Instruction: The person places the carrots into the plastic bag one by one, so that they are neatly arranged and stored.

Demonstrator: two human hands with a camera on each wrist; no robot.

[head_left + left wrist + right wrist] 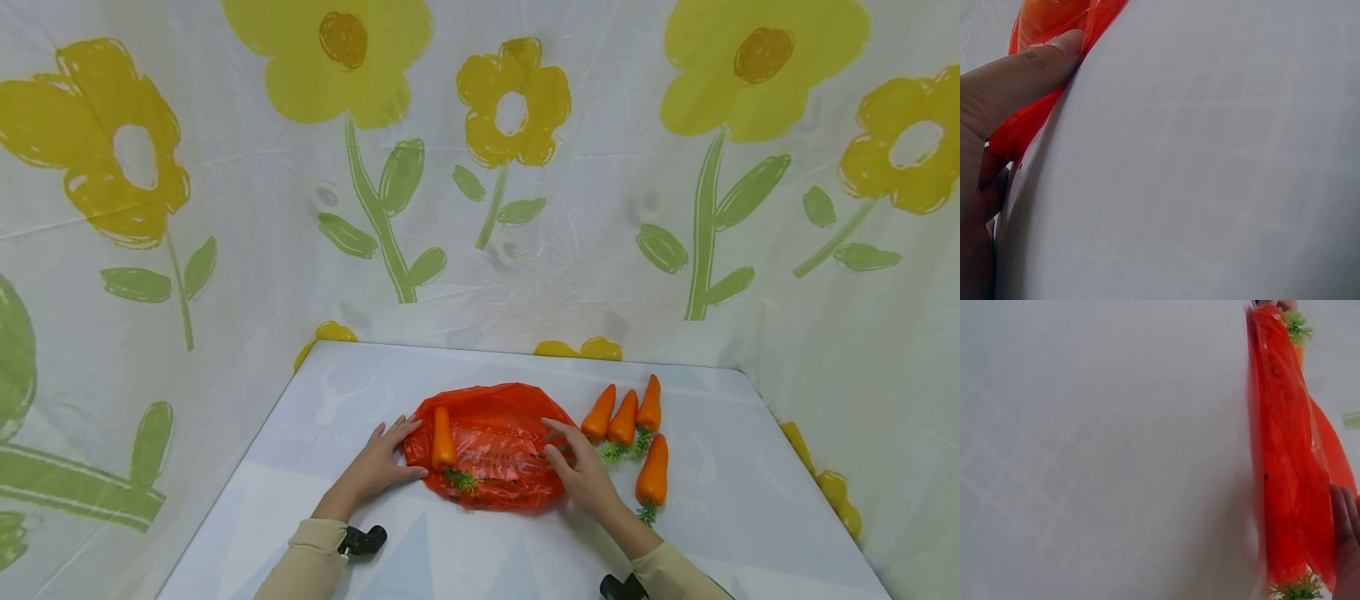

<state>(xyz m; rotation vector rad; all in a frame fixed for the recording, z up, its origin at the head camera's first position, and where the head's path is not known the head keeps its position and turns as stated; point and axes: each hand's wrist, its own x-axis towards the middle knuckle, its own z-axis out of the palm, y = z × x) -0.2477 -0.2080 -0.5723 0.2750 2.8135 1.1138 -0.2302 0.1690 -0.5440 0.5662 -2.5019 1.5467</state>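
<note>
The left hand [378, 462] and right hand [587, 473], fingers loosely spread, grasping nothing, flank the red bag [506, 458] at nine and three o'clock, probably steadying it under one carrot [443, 437].

Between the left fingers [399, 428] and the right fingers [568, 432], we cannot read the tiny printing [486, 461] on the red bag [510, 425]. In the left wrist view we see the carrot [1054, 15], just beyond the thumb [1041, 62], cut off by the upper edge; the right wrist view crops the right fingers.
</note>
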